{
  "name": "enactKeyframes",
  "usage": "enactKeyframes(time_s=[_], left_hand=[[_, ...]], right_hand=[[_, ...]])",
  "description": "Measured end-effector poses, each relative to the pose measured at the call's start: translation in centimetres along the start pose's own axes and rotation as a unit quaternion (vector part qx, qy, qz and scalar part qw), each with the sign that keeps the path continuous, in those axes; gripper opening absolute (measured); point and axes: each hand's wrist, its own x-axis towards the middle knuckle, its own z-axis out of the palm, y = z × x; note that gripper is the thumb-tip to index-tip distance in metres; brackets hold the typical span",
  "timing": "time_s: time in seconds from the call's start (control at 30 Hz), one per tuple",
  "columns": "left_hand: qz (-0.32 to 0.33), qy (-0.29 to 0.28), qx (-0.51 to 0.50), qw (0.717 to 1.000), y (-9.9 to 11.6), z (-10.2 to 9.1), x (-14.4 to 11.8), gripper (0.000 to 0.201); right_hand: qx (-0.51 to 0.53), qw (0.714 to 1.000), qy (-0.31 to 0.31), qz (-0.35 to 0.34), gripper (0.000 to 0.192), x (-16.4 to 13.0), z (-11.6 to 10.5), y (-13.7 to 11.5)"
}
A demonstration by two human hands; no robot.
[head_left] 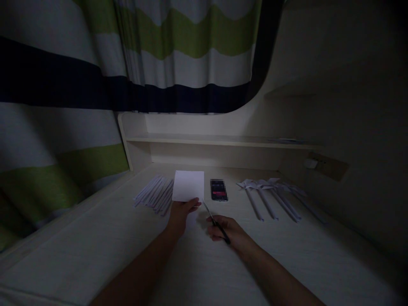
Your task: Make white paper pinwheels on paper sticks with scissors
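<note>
My left hand [182, 212] grips the lower edge of a white square sheet of paper [188, 185], thumb on top, and holds it up over the desk. In my right hand [228, 231] is a pair of scissors [219, 227] with dark handles. Their blades point up and left, with the tips close by the paper's lower right corner. Whether the tips touch the paper I cannot tell. Just right of the sheet lies a phone [218, 190] with its screen lit and partly blurred out.
Several narrow folded paper strips [154, 193] lie left of the sheet. To the right are several rolled paper sticks [267, 204] with folded paper tops. A shelf [207, 140] runs along the back, below a striped curtain [191, 51]. A socket panel [328, 165] is on the right wall.
</note>
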Motion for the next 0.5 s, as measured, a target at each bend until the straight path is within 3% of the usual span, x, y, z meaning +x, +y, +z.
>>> enactKeyframes(time_s=[0.2, 0.5], left_hand=[[-0.019, -0.014, 0.017, 1.0, -0.08, 0.08, -0.36, 0.027], [-0.028, -0.008, 0.037, 0.999, 0.34, 0.52, -0.67, 0.028]], right_hand=[[-0.037, 0.998, -0.018, -0.039, 0.034, -0.33, 0.15, -0.92], [-0.049, 0.998, -0.012, -0.027, 0.037, -0.34, -0.04, -0.79]])
